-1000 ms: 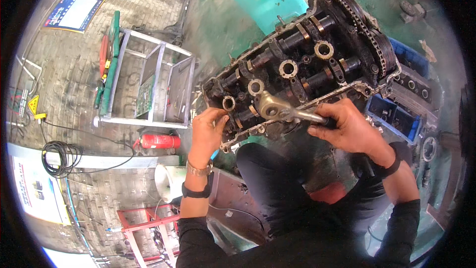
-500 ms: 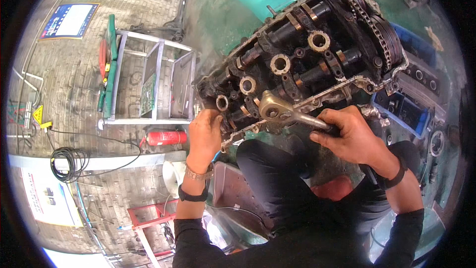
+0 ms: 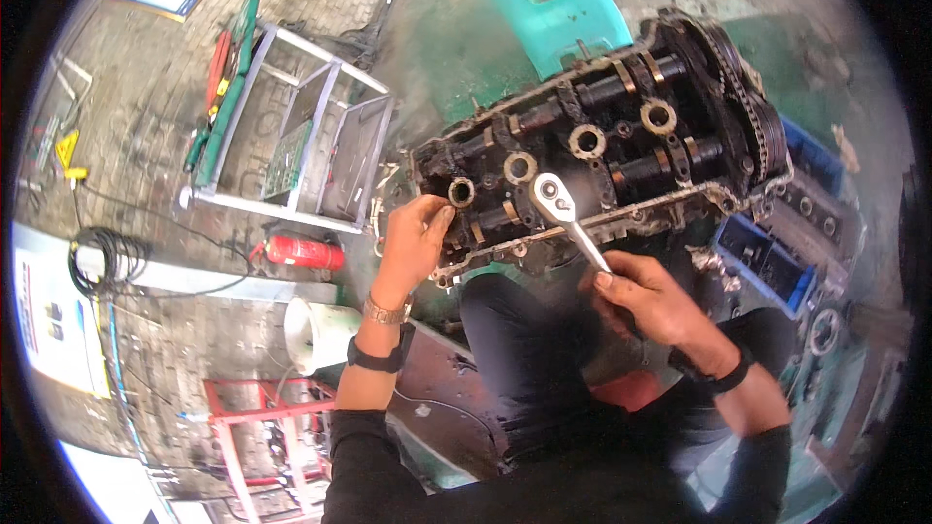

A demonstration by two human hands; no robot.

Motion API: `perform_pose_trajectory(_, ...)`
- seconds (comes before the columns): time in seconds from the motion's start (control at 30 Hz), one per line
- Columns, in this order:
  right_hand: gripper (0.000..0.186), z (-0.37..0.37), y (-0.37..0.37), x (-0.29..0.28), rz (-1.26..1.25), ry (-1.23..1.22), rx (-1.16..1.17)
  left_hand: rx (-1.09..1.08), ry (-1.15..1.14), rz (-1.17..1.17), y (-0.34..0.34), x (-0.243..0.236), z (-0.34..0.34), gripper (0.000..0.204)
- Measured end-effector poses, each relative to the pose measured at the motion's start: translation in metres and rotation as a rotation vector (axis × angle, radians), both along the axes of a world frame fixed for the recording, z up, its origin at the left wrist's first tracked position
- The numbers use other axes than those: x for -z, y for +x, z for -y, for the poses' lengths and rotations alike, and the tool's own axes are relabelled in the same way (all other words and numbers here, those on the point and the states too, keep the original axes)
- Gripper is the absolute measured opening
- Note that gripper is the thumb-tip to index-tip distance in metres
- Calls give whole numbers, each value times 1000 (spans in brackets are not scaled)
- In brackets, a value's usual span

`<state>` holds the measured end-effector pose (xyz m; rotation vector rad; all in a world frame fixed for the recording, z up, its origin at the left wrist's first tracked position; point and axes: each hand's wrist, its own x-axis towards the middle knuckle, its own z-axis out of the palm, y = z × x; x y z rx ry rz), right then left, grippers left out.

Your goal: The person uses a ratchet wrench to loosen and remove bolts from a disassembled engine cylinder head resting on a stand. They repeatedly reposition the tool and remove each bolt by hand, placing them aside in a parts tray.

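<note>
A greasy cylinder head (image 3: 626,128) lies in front of me, with two dark camshafts, several round spark plug tubes and a timing chain (image 3: 746,121) at its right end. My right hand (image 3: 649,299) is closed round the handle of a silver ratchet wrench (image 3: 568,213). The ratchet's round head hangs over the near side of the engine, its face turned up to me. At the left end, my left hand (image 3: 416,241) has its fingers pressed together beside the leftmost tube (image 3: 460,192). What those fingertips grip, if anything, is hidden.
A turquoise plastic stool (image 3: 558,5) stands beyond the engine. Blue parts bins (image 3: 767,267) and loose metal parts lie to the right. On the left are a metal frame cart (image 3: 325,141), a fire extinguisher (image 3: 304,252), a white bucket (image 3: 325,335) and a coiled black cable (image 3: 97,262).
My right hand has drawn nearer to me, and the ratchet has swung so its handle points more toward me. My left hand stays at the engine's left end. The whole view has shifted.
</note>
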<state>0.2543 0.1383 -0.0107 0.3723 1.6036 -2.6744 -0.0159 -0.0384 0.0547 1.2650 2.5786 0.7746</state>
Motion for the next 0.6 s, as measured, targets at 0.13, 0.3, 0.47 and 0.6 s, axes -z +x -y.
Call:
perform_pose_trajectory(0.13,33,28,-21,-18,9,-126,-7,-16,165,294,-9,6,3,21)
perform_pose_trajectory(0.3,34,55,-51,-33,54,-131,-9,-6,409,449,-10,15,8,22)
perform_pose_trajectory(0.47,32,68,-67,-33,132,-76,24,-6,530,452,-8,26,13,25)
perform_pose_trajectory(0.6,29,69,-72,-30,181,-56,37,-4,504,419,-11,30,17,30)
